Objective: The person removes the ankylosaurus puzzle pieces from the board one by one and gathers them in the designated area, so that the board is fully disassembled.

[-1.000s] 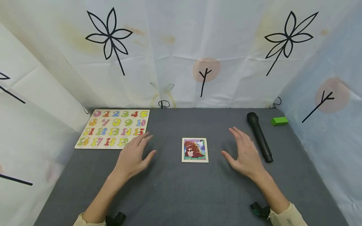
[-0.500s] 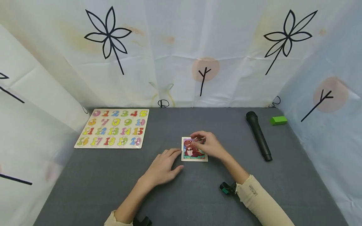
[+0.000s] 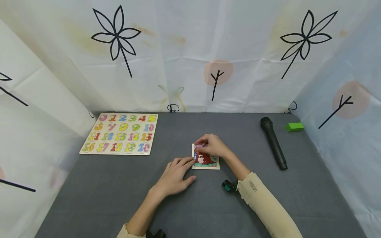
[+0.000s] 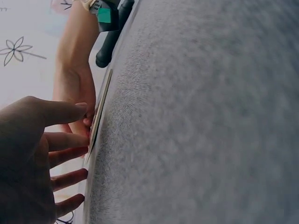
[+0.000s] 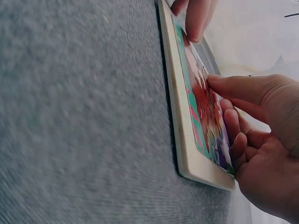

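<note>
A small square dinosaur puzzle (image 3: 205,160) in a pale wooden frame lies flat on the grey table. My left hand (image 3: 175,177) is at its left side, fingers fairly straight, with fingertips touching the left edge. Over the upper left part of the picture is my right hand (image 3: 212,145), fingers curled. Seen from the right wrist, the thumb (image 5: 247,88) and forefinger tips pinch at the picture surface of the puzzle (image 5: 201,107); what lies between them is hidden. The left wrist view shows the puzzle (image 4: 100,109) edge-on, close to the left fingertips.
At the back left lies a number board (image 3: 119,134) with coloured numerals. A black microphone (image 3: 274,143) and a green block (image 3: 294,127) are on the right. White printed cloth (image 3: 190,49) closes off the back and sides of the table.
Both hands have come inward from either side to the puzzle. In the last half second the right hand has shifted left over the picture, and the left fingertips have edged closer onto its rim.
</note>
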Available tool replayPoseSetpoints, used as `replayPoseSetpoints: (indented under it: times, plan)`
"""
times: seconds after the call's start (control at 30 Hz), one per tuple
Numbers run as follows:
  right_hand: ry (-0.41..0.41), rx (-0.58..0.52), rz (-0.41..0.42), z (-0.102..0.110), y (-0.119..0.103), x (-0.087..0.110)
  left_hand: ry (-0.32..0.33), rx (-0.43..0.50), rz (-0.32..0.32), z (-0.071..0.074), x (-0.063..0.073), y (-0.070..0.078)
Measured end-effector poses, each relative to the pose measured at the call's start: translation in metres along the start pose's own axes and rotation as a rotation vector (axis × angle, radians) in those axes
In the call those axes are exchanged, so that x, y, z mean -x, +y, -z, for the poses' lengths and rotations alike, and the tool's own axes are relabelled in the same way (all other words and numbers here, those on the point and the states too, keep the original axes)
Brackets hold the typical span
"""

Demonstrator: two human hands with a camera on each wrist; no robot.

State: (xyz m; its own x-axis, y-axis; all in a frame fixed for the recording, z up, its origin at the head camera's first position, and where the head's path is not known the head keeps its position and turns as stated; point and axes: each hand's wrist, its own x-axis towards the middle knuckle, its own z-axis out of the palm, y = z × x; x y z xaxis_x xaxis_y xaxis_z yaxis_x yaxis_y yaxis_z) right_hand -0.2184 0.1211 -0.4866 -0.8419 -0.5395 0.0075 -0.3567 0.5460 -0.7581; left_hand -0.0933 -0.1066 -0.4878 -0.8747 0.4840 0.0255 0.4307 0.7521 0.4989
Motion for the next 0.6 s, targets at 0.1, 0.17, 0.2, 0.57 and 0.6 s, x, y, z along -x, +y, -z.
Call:
replayPoseSetpoints:
  times: [0.1, 0.17, 0.2, 0.57, 0.6]
  plan:
    - [-0.018, 0.015, -0.003, 0.002, 0.001, -0.002, -0.010, 0.016, -0.006, 0.000, -0.001, -0.001]
    - [-0.032, 0.005, -0.014, 0.005, 0.001, -0.003, -0.018, 0.024, -0.014, 0.000, -0.001, -0.002]
    - [-0.041, -0.003, -0.022, 0.006, 0.001, -0.004, -0.026, 0.027, -0.017, 0.001, -0.001, -0.002]
    - [-0.132, -0.028, -0.081, 0.012, -0.005, -0.016, -0.060, -0.041, -0.034, -0.001, 0.001, 0.002]
    - [-0.134, -0.027, -0.087, 0.012, -0.006, -0.016, -0.062, -0.043, -0.031, -0.001, 0.001, 0.002]
